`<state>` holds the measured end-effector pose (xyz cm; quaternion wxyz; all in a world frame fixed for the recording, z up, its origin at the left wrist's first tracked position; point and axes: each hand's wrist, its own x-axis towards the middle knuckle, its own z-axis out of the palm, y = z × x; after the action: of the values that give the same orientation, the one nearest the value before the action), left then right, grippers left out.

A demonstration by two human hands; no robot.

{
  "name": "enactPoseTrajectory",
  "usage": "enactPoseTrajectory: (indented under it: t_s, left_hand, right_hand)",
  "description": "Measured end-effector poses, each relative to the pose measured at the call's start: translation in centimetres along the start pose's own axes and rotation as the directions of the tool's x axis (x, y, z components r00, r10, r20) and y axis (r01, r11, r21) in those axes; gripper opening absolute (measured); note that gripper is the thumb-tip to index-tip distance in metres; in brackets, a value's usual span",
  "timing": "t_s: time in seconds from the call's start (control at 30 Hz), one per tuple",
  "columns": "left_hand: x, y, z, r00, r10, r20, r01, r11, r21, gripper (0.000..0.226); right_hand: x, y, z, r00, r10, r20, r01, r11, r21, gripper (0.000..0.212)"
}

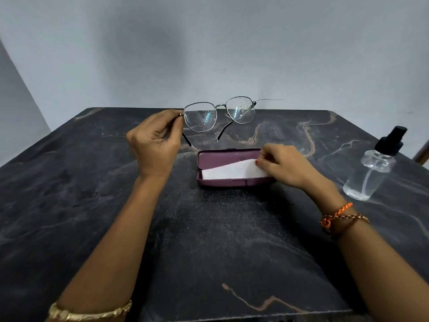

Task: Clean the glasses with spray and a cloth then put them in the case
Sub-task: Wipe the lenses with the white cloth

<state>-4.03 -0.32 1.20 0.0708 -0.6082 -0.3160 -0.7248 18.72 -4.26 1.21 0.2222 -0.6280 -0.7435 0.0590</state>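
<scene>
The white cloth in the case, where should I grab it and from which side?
Pinch the raised right corner of the white cloth, coming from the right, where the right hand already holds it. That end lifts above the open case; the rest lies flat inside. The left hand is busy holding the glasses.

A dark, black-grey marble-patterned bench (209, 228) with pale tan veins and rounded far corners stands against a plain, pale grey-blue painted wall (209, 47), softly and unevenly lit, with a lighter wall section (16, 108) angling in at the left edge.
</scene>
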Motion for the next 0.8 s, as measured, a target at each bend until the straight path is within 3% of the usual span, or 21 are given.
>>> enactPoseTrajectory:
  t_s: [0.1,0.17,0.27,0.4,0.57,0.7,0.8]
  left_hand:
    - [0.1,0.1,0.0,1.000,-0.001,0.002,0.001,1.000,0.004,0.008]
    - [0.1,0.2,0.0,1.000,-0.013,-0.003,0.013,1.000,0.003,0.009]
    - [0.2,0.2,-0.1,1.000,-0.020,-0.008,0.020,1.000,0.006,0.009]
    - [0.1,0.1,0.0,0.999,-0.041,-0.009,0.041,0.999,-0.002,0.009]
    - [-0.1,-0.1,0.1,0.999,-0.048,-0.023,0.047,0.999,-0.026,0.012]
    - [-0.3,0.0,0.2,0.999,-0.044,-0.024,0.043,0.998,-0.041,0.012]
    - [-0.3,0.4,0.3,0.999,-0.039,-0.015,0.039,0.998,-0.039,0.011]
  right_hand:
    - [0.0,-0.3,-0.4,0.995,-0.002,-0.102,0.017,0.988,0.151,0.011]
    - [0.1,-0.6,-0.5,0.988,0.063,-0.144,-0.010,0.940,0.342,0.013]
    - [0.0,-1.1,-0.5,0.978,0.189,-0.093,-0.069,0.702,0.708,0.017]
    - [0.0,-1.5,-0.6,0.943,0.317,0.104,-0.207,0.312,0.927,0.011]
    - [-0.1,-1.3,-1.0,0.897,0.326,0.298,-0.241,-0.205,0.949,0.009]
    - [-0.3,-1.5,-1.7,0.902,0.326,0.283,-0.139,-0.400,0.906,0.010]
    - [-0.4,-1.8,-2.4,0.915,0.328,0.234,-0.058,-0.468,0.882,0.016]
